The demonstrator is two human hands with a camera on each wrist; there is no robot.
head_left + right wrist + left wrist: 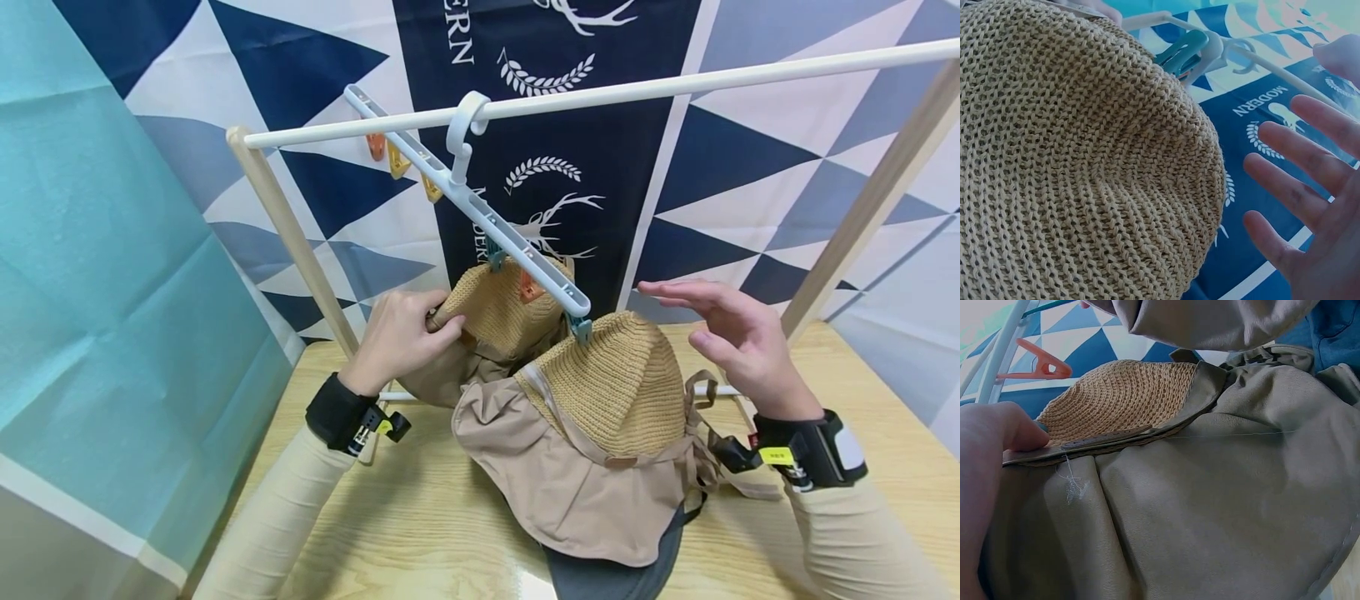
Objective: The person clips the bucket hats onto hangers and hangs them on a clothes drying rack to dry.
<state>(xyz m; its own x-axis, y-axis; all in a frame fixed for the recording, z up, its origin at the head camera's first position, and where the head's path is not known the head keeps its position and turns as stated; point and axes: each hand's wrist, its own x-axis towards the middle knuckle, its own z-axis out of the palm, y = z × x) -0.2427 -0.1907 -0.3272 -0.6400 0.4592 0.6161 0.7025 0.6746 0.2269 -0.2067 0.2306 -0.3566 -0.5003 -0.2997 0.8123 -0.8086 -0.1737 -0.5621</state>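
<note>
Two sun hats with woven straw crowns and beige cloth brims hang from a pale blue clip hanger (480,208). The near hat (622,392) is held by a teal clip (579,329) at the hanger's near end. Behind it, the far hat (487,308) hangs under another teal clip (495,254). My left hand (405,333) pinches the far hat's edge where crown meets brim, thumb on top in the head view. My right hand (742,342) is held in the air right of the near hat's crown, fingers extended and nothing in them, also seen in the right wrist view.
The hanger hooks over the white rod (675,83) of a rack with wooden legs (292,225). Orange and yellow clips (397,158) line its far half. A patterned cloth (750,167) hangs behind. Below is a wooden table (390,517), with a teal panel (112,292) on the left.
</note>
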